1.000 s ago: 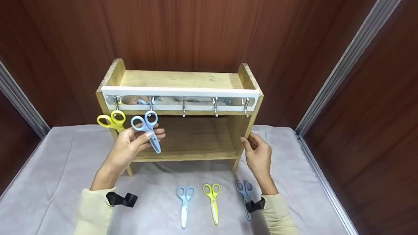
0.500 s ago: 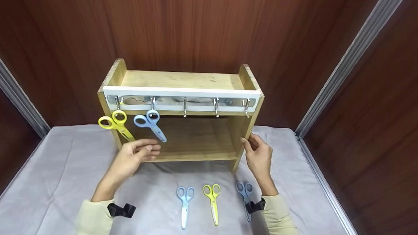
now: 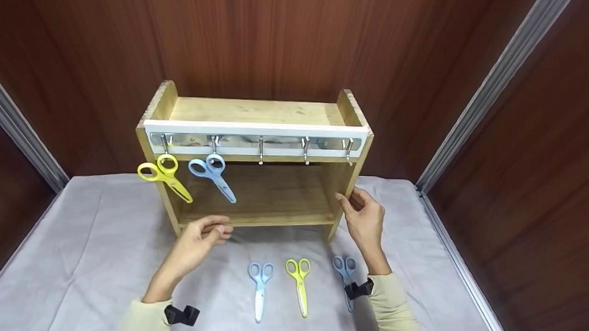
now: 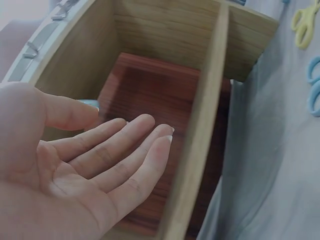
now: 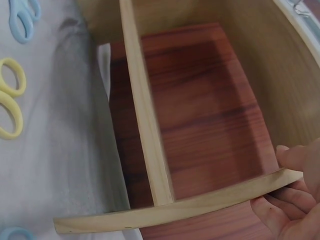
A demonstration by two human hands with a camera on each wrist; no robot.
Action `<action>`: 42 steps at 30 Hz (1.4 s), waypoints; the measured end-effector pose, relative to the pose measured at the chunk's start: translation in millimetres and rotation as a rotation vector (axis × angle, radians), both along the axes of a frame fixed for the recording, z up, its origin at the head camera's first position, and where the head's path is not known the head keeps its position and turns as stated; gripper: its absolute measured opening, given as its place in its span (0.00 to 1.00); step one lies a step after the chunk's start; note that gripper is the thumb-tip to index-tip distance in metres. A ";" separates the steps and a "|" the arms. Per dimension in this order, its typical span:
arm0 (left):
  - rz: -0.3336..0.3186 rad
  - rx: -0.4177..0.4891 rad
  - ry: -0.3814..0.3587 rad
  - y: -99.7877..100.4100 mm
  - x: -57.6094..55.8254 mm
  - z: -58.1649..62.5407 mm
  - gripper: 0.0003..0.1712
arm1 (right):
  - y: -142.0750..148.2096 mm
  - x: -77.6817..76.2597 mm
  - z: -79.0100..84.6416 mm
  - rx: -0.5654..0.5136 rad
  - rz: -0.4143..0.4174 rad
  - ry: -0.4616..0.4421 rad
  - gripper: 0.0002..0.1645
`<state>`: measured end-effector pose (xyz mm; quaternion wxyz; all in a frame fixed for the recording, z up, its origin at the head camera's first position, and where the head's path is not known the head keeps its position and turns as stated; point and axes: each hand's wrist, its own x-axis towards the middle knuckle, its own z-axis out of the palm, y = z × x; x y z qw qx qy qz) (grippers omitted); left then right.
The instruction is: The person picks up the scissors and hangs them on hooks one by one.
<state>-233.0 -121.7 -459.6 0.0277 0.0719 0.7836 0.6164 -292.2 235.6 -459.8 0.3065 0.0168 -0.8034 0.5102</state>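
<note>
A wooden shelf [image 3: 257,111] has a rail of metal hooks [image 3: 261,149] across its front. Yellow scissors [image 3: 170,177] hang from the leftmost hook, and blue scissors [image 3: 215,175] from the second one. Below them is my left hand [image 3: 197,240], holding nothing, its fingers loosely extended in the left wrist view. My right hand [image 3: 363,219] grips the shelf's right side panel [image 5: 215,202] between thumb and fingers. On the cloth lie light blue scissors [image 3: 260,291], yellow scissors [image 3: 300,286] and darker blue scissors [image 3: 344,270], the last partly behind the right wrist strap.
Grey cloth [image 3: 101,237] covers the table. Reddish-brown panels [image 3: 260,37] stand behind and at both sides, with metal strips [image 3: 493,84] at the corners. The third, fourth and fifth hooks hold nothing.
My left hand has let go of the blue scissors, which now hang from the second hook, and has moved down toward the cloth. The right hand stays on the side panel.
</note>
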 end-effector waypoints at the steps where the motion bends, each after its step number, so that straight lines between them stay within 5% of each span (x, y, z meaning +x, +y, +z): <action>1: 0.004 -0.006 0.002 1.6 1.0 -2.6 0.19 | -0.2 -0.2 0.0 -0.003 0.001 0.002 0.15; 8: 0.074 -0.189 0.070 15.2 5.2 -23.1 0.16 | -1.6 -0.4 -1.0 0.016 -0.009 0.009 0.11; 18: 0.072 -0.496 0.270 41.1 13.7 -59.6 0.19 | 2.2 2.0 -6.9 0.022 -0.036 -0.011 0.11; 33: 0.101 -0.602 0.232 68.1 25.9 -85.8 0.24 | -1.0 0.0 -1.5 0.014 -0.011 0.005 0.12; 42: 0.186 -0.804 0.326 84.2 37.6 -99.5 0.31 | -1.2 -1.0 -2.3 -0.005 -0.012 0.021 0.11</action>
